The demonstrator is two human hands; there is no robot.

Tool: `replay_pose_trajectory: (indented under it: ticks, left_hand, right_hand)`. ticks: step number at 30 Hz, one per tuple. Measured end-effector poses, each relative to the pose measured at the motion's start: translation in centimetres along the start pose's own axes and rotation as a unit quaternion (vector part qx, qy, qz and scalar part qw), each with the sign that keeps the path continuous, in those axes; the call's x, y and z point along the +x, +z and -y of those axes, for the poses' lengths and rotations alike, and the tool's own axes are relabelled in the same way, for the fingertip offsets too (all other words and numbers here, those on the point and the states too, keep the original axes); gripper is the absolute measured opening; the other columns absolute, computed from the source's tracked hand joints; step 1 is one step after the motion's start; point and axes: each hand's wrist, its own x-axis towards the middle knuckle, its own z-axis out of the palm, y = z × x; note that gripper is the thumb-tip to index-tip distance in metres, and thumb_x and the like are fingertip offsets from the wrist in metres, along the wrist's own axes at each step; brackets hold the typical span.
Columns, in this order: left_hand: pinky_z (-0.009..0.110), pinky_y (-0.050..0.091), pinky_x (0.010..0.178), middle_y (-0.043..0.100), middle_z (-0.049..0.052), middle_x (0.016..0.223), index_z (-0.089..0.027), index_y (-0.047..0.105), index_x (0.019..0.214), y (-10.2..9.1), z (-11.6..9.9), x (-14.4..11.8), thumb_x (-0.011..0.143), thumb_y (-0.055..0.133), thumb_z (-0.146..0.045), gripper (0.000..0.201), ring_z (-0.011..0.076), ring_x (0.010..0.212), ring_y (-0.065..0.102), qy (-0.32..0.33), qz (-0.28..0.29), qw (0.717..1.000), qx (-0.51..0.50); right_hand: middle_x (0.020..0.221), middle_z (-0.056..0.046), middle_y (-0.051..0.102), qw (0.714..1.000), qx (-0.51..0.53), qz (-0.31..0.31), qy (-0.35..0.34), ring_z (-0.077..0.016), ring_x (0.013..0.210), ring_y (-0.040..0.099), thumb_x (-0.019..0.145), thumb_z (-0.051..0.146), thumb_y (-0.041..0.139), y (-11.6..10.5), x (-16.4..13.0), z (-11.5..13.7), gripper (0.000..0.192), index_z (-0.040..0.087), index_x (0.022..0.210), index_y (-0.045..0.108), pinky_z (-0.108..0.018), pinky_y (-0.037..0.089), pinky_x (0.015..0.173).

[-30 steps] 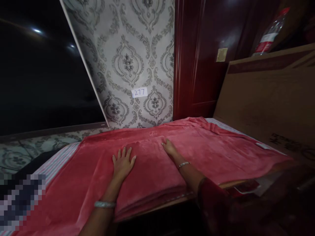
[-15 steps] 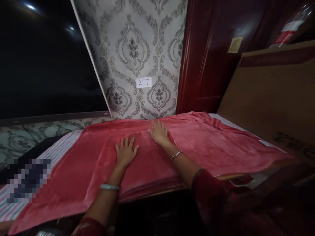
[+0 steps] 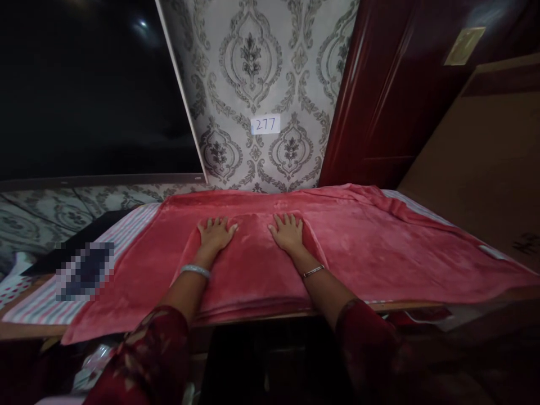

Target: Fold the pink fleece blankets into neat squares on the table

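Before patterned wallpaper (image 3: 253,67), both hands, left hand (image 3: 216,233) and right hand (image 3: 288,232), lay apart, flat, open on the blanket (image 3: 379,247); soft, floppy, probably best gripped at an edge.

Dim room, light from above; glare spots upper left, wide-angle bending at edges.

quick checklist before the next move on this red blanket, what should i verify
1. Left hand flat on the folded red blanket: ok.
2. Right hand flat on the same folded section, apart from the left: ok.
3. Folded section's near edge stacked evenly at the table edge: ok, layers look aligned.
4. Spread single layer to the right lying smooth: not ok, ripples near the far edge.
5. Striped sheet underneath staying flat: cannot tell, mostly covered.
6. Fingers gripping any fabric: not ok, both hands open, palms down.
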Motion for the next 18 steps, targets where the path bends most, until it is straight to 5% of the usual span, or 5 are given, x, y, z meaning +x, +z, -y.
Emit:
replay_pose_trajectory:
  ticks: [4,9,15,18]
  left_hand:
    - [0.065,0.020,0.114,0.037,0.016,0.157,-0.018,0.040,0.149,1.7,1.0,-0.3,0.096,0.026,-0.057,0.068,0.0362,0.146,0.026,-0.021,-0.021,0.999,-0.027]
    - [0.065,0.023,0.112,0.044,0.016,0.152,-0.020,0.043,0.148,2.2,0.9,-0.6,0.096,0.029,-0.056,0.064,0.0363,0.143,0.031,-0.011,-0.045,0.998,-0.045]
    - [0.063,0.022,0.113,0.044,0.015,0.152,-0.023,0.043,0.148,2.3,0.7,-0.6,0.096,0.029,-0.055,0.062,0.0346,0.143,0.032,-0.015,-0.054,0.997,-0.047]
    - [0.062,0.017,0.116,0.035,0.015,0.158,-0.021,0.036,0.151,1.7,1.1,-0.2,0.096,0.029,-0.057,0.067,0.0331,0.148,0.024,-0.026,0.001,0.998,-0.055]
  right_hand:
    - [0.160,-0.009,0.031,0.999,0.000,0.040,-0.010,-0.0312,0.148,0.020,0.100,0.052,0.034,-0.9,0.5,-2.4,0.057,0.027,0.151,0.039,-0.058,0.015,0.116]
    - [0.163,-0.010,0.021,0.996,0.049,0.049,0.048,-0.0324,0.147,0.024,0.101,0.051,0.030,-1.3,0.6,-5.6,0.058,0.027,0.154,0.032,-0.057,0.026,0.113]
    - [0.162,-0.009,0.023,0.996,0.059,0.041,0.053,-0.0307,0.145,0.028,0.102,0.050,0.027,-1.1,0.1,-5.6,0.057,0.029,0.155,0.031,-0.051,0.028,0.114]
    - [0.163,-0.008,0.021,0.997,0.042,0.043,0.053,-0.0299,0.144,0.031,0.102,0.050,0.025,-1.6,-0.1,-5.3,0.057,0.028,0.155,0.029,-0.048,0.030,0.113]
